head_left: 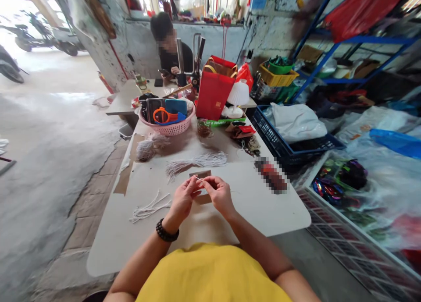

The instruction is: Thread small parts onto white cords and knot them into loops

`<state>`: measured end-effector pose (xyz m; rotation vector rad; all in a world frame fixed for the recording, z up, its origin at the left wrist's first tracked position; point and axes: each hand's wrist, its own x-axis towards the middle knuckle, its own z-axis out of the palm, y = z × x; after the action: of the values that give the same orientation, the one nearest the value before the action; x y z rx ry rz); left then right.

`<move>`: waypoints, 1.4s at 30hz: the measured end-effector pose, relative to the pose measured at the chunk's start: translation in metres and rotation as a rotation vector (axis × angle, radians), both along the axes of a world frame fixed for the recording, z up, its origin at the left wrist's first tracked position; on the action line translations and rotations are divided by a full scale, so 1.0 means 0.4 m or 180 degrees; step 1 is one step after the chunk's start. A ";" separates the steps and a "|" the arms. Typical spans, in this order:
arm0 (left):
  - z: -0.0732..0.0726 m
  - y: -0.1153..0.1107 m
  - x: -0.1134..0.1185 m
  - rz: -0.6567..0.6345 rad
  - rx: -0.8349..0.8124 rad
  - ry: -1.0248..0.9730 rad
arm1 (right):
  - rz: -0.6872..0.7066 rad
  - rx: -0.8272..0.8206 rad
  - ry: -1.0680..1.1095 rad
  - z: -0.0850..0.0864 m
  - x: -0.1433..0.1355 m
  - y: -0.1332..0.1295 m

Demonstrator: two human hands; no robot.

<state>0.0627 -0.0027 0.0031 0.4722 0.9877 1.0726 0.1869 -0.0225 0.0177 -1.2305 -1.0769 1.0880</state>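
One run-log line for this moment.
left hand: pinching thin white strand; right hand: pinching same strand; beyond hands: white cord bundle; beside left hand: loose white cords

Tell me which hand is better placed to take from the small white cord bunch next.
Probably the left hand: the small white cord bunch lies on its side, while the right hand would reach across. Both hands pinch a thin white strand.

The tabletop [259,210] looks smooth, the cords [210,159] matt, the basket [174,129] plastic.
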 end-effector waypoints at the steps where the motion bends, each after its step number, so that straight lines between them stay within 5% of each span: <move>1: 0.001 0.000 0.002 -0.0020 -0.0103 -0.0151 | -0.0024 0.0019 -0.0109 -0.003 0.001 -0.001; 9: 0.012 -0.003 0.007 -0.0018 -0.0076 -0.0486 | 0.0022 0.0134 -0.0602 -0.010 0.004 -0.008; 29: 0.030 -0.014 0.025 0.0280 0.0182 -0.0527 | 0.0219 -0.0040 -0.0613 0.007 0.011 -0.024; 32: 0.047 0.005 0.003 0.0510 0.0427 -0.0638 | 0.0583 -0.0233 -0.0779 0.001 0.062 -0.022; 36: 0.072 0.043 -0.063 0.0862 0.0734 -0.0638 | 0.0963 -0.0527 -0.0985 -0.002 0.221 -0.038; 39: 0.079 0.051 -0.094 0.0674 0.0827 -0.0520 | 0.0660 -0.0622 -0.0535 0.008 0.326 -0.059; 42: 0.078 0.035 -0.074 0.0275 0.0836 -0.0210 | 0.0234 -0.0282 0.0310 0.028 0.336 -0.067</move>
<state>0.0330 0.0112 0.0343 0.6080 0.8184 1.2959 0.3213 -0.0493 0.0289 -1.2024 -1.0154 1.2509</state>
